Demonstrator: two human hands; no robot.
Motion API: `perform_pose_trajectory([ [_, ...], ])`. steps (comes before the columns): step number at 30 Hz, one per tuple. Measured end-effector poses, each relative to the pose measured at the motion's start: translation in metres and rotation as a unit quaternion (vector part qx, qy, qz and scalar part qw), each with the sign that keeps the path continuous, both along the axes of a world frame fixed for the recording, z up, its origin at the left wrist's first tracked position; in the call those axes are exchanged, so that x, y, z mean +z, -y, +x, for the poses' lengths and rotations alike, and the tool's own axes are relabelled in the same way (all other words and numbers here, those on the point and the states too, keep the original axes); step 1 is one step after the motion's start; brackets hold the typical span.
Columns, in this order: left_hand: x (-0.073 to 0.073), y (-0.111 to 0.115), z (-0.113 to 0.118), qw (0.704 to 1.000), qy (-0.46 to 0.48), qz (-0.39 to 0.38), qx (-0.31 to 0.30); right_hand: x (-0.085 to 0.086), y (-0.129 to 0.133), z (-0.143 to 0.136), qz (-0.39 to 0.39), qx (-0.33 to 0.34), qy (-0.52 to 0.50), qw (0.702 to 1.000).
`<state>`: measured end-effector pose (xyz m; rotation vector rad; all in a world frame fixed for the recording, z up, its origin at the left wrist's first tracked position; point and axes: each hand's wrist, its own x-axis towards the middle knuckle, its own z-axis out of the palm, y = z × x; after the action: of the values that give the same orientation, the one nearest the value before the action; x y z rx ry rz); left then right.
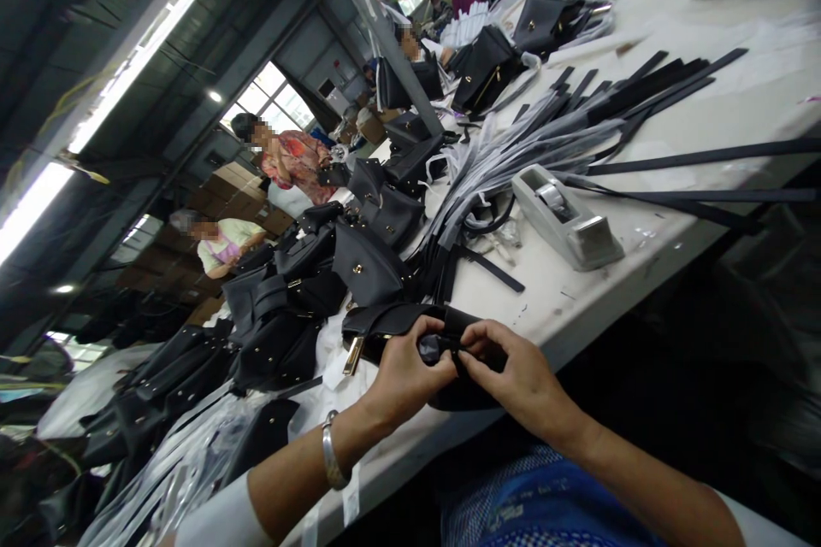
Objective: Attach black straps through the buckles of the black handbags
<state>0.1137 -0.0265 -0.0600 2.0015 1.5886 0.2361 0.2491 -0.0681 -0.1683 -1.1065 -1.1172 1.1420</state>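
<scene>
A black handbag (391,318) with gold hardware lies at the near edge of the table, partly under my hands. My left hand (414,367) pinches its black material, thumb and forefinger curled around a small dark part. Close beside it, my right hand (504,363) grips the same bag with thumb and fingertips pressed together. The two sets of fingertips almost meet. A gold clasp piece (352,355) hangs at the bag's left end. What exactly lies between the fingertips is too dark to make out.
A tape dispenser (564,218) stands right of the bag. Beyond it lie many black straps (641,102), partly wrapped in plastic. Black handbags (372,265) crowd the table's left side. A metal post (391,43) rises behind. Several people work farther off, one in a patterned red top (301,162).
</scene>
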Motion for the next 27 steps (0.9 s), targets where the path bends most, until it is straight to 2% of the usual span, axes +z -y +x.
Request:
perform_pose_trajectory([
  [6,-0.005,0.001,-0.003,0.999,-0.022,0.023,-0.01,0.001,0.002,-0.003,0.049,-0.02,0.054,0.997],
  [10,-0.008,-0.007,-0.005,0.999,-0.02,0.02,-0.02,0.004,-0.004,0.001,0.054,-0.021,0.071,0.996],
  [12,-0.004,-0.015,-0.009,0.998,-0.006,0.012,-0.056,0.007,-0.009,0.007,0.057,-0.005,0.083,0.995],
  [15,0.009,-0.025,-0.024,0.989,0.075,-0.018,-0.123,0.013,-0.014,0.02,0.057,0.049,0.125,0.989],
  [18,0.023,-0.023,-0.054,0.982,0.129,-0.048,-0.128,0.02,-0.013,0.032,0.08,0.06,0.206,0.974],
  [20,0.026,-0.014,-0.078,0.984,0.111,-0.044,-0.131,0.027,-0.012,0.036,0.135,0.01,0.263,0.955],
  [22,0.021,-0.002,-0.101,0.988,0.067,-0.018,-0.137,0.038,-0.012,0.033,0.218,-0.026,0.305,0.927],
  [24,0.009,0.009,-0.118,0.991,0.016,0.043,-0.127,0.053,-0.015,0.023,0.31,0.0,0.339,0.888],
  [27,-0.011,0.018,-0.132,0.981,-0.034,0.162,-0.103,0.077,-0.026,-0.003,0.411,0.092,0.403,0.813],
])
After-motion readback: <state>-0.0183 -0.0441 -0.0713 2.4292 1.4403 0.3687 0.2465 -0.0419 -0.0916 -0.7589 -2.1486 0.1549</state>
